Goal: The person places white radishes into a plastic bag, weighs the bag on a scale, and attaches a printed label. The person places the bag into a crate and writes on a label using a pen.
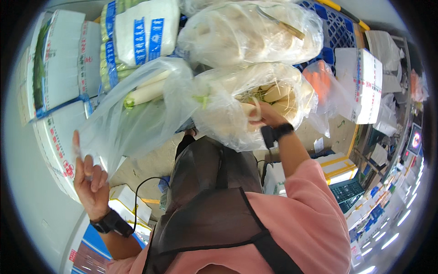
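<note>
My left hand [91, 183], index finger raised and the others curled, holds the rim of a clear plastic bag [119, 132] stretched out at the left. Inside that bag lie long white radishes [149, 92], one with a pale green cut top. My right hand [265, 114] reaches into the mouth of another clear bag [219, 120] filled with white radishes [284, 99] and stringy roots. Its fingers close around a white radish [247, 109], partly hidden by the hand.
A knife [291, 30] with a wooden handle lies on a large wrapped bag [219, 37] at the back. Bagged carrots [318, 80] and a white foam box [368, 85] stand right. Foam boxes [66, 61] are stacked left, beside a white package [147, 32] with blue bands.
</note>
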Available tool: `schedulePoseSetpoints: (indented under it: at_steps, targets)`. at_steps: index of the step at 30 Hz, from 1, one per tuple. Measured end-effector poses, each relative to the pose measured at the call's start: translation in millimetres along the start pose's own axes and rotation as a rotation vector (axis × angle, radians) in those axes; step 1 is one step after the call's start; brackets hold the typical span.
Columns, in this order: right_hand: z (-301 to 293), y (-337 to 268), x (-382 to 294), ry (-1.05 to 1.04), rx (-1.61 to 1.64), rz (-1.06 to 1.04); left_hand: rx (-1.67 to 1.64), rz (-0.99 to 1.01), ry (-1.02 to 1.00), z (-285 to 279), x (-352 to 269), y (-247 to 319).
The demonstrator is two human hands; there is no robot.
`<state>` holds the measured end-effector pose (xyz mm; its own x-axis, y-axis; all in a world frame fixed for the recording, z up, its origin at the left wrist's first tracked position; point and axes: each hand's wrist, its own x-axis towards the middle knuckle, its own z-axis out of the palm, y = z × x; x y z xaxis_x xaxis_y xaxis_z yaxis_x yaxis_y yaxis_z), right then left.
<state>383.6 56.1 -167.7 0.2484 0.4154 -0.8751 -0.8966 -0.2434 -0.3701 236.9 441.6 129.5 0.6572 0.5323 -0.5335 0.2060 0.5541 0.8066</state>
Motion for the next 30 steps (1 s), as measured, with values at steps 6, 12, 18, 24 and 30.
schedulePoseSetpoints:
  at_steps: [6, 12, 18, 24, 30]
  targets:
    - [46.7, -57.9, -242.4, 0.442, -0.345, -0.279, -0.144, -0.123, -0.138, -34.6, 3.0, 16.5]
    - [128.9, -118.3, -354.5, 0.558, -0.352, -0.449, -0.252, -0.185, -0.363, -70.1, 16.4, 24.8]
    - [229.6, -127.3, -200.2, -0.056, -0.590, -0.415, -0.188, -0.320, -0.383, -77.4, 14.7, 32.0]
    - [270.5, -71.9, 53.2, -0.467, -0.315, -0.448, 0.061, -0.142, -0.287, -76.0, 12.5, 20.7]
    - [93.5, -95.5, -37.6, 0.048, -0.054, -0.172, -0.213, -0.131, -0.200, -88.0, 15.4, 15.3]
